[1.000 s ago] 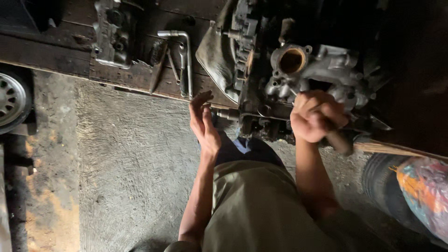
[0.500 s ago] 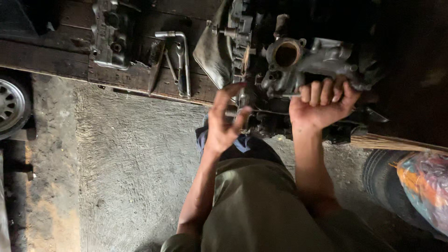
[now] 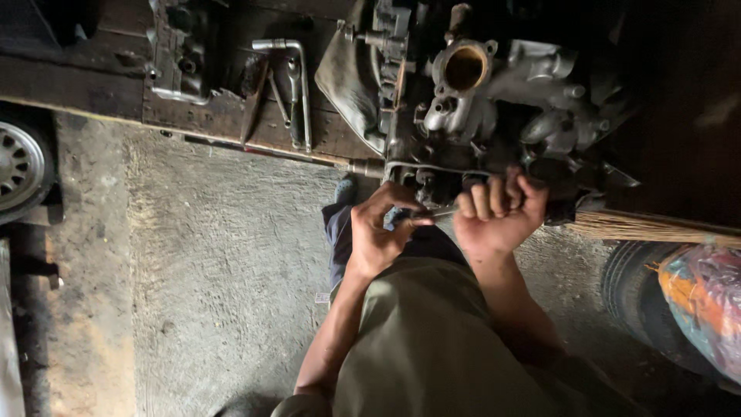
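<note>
In the middle of the frame the person's left hand [image 3: 380, 230] is curled, thumb and forefinger pinched on the end of a thin metal tool [image 3: 429, 216] that runs across to the right hand [image 3: 498, 212]. The right hand is closed in a fist, fingers wrapped over the tool's other end and pressed against the lower edge of a grimy engine block [image 3: 494, 100]. What kind of tool it is cannot be told; most of it is hidden by the fingers.

The engine block fills the upper centre and upper right of the frame, with a round open port [image 3: 465, 68] near its top and pale cast housings around it. It rests on a dark wooden platform [image 3: 93, 81] that spans the upper left. On that platform lie a smaller metal casting [image 3: 181, 54] and, just right of it, an L-shaped wrench [image 3: 297, 85].

Below the platform is a rough concrete floor [image 3: 208, 262]. A car wheel [image 3: 21, 166] shows at the left edge. At the right edge a broom [image 3: 648, 228] lies above a tyre [image 3: 637, 297] and a colourful plastic bag [image 3: 706, 297].
</note>
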